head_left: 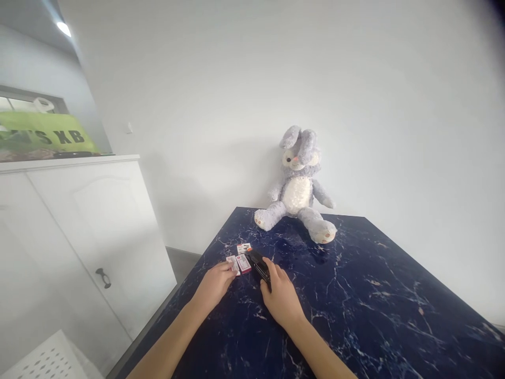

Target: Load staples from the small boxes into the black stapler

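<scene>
My right hand (281, 295) is closed around a black stapler (258, 261) that has an orange spot near its far end. The fingers of my left hand (215, 284) grip a small white box with red print (232, 260) at its near side. Right beside it, between the two hands, lies a similar small white-and-red box (243, 263). Just beyond them a white packet with red and dark print (243, 248) rests on the table, near the stapler's tip. My fingers hide part of the left box and the stapler's near end.
A grey plush rabbit (298, 195) sits at the back of the dark blue marbled table (355, 305), against the white wall. On the left stands a white cabinet (114, 221) with a green bag (47, 132) on top. A white perforated chair back (47, 360) shows at lower left.
</scene>
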`<state>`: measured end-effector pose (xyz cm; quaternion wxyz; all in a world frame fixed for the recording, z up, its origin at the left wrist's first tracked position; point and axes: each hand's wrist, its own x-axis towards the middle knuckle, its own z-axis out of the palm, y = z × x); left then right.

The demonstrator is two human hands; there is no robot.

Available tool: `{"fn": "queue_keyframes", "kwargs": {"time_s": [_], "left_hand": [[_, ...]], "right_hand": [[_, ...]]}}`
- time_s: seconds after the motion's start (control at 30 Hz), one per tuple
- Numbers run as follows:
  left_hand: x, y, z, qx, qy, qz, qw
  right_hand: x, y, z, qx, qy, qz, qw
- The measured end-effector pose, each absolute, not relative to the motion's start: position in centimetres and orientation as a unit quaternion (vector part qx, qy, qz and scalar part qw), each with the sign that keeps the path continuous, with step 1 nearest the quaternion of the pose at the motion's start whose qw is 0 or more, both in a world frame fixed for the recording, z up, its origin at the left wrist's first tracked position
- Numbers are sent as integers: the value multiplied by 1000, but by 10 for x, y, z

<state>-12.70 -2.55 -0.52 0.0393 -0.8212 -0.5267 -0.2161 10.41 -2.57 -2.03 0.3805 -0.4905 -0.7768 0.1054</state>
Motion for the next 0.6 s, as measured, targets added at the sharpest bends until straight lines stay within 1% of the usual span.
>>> {"fn": "queue_keyframes", "kwargs": {"time_s": [0.37, 0.6], "left_hand": [[-120, -34, -1, -810, -547, -205, 41], [-122, -42, -2, -815, -560, -139, 59]], "right_hand": [[105, -27, -18, -492, -777, 112, 377], [105, -27, -19, -491, -777, 102, 381]]}}
